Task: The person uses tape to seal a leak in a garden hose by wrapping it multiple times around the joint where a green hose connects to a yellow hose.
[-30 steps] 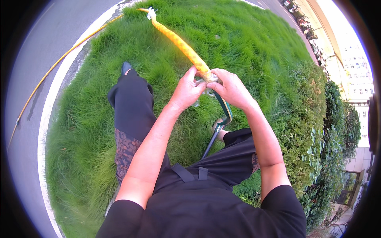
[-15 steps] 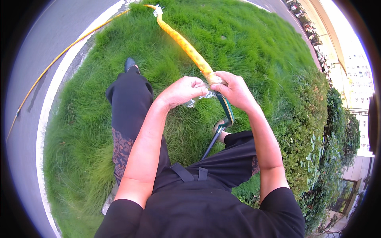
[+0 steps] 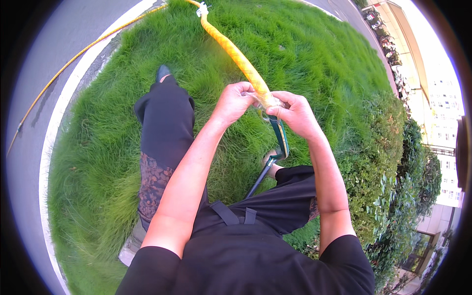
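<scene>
A yellow hose (image 3: 241, 61) with a dark crisscross pattern runs down across the grass to my hands. Clear plastic film (image 3: 267, 100) is wrapped round its near end. The fingertips of my left hand (image 3: 233, 104) pinch the film at the hose's left side. My right hand (image 3: 296, 113) is closed on the wrapped end from the right, thumb in front. Out of that end comes a dark green handle-like piece (image 3: 279, 135), bent lower down and leading into a dark tube (image 3: 258, 183) between my legs. What lies under the film is hard to make out.
Long green grass (image 3: 314, 59) surrounds my feet. A pale curb (image 3: 49, 162) borders a grey road (image 3: 37, 69) on the left, where a thinner yellow hose (image 3: 69, 64) lies. White wrapping (image 3: 202, 9) sits on the hose's far part. Bushes (image 3: 378, 162) stand close on the right.
My left hand has moved up and right, bringing the film, which hung loose below the hose, against its left side. My right hand keeps its hold, slightly lower.
</scene>
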Available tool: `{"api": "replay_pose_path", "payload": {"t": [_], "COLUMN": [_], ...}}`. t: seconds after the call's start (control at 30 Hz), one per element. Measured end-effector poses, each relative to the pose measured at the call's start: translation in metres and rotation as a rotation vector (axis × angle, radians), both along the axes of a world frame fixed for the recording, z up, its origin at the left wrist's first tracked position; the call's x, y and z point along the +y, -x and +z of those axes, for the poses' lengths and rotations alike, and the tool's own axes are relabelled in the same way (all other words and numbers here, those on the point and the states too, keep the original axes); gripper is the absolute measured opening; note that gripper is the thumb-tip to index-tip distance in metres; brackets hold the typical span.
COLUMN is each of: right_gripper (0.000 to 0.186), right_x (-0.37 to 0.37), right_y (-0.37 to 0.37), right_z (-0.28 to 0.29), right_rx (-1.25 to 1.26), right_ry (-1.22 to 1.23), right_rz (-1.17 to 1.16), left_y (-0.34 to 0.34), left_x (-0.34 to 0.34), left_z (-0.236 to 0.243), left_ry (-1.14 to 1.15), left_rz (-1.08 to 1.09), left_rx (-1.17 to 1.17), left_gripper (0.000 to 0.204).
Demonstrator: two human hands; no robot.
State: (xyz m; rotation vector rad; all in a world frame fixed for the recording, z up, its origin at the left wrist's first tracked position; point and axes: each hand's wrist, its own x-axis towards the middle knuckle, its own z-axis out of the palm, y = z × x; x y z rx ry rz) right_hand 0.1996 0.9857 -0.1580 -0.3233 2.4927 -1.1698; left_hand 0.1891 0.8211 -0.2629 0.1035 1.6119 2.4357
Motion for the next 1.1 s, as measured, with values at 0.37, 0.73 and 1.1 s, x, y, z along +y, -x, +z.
{"api": "replay_pose_path", "payload": {"t": [0.37, 0.73, 1.1], "right_gripper": [0.078, 0.06, 0.056], "right_x": [0.025, 0.01, 0.016], "right_y": [0.007, 0.014, 0.018], "right_z": [-0.001, 0.025, 0.021], "right_rx": [-0.327, -0.28, 0.039], "right_ry": [0.272, -0.109, -0.199], "right_rz": [0.265, 0.299, 0.327], "left_y": [-0.003, -0.03, -0.042], "left_x": [0.015, 0.069, 0.075], "left_z": [-0.005, -0.026, -0.013], "left_ry": [-0.273, -1.002, -1.059], "left_rz": [-0.423, -0.547, -0.33], "left_rx": [-0.021, -0.274, -0.355], "left_gripper": [0.041, 0.055, 0.068]}}
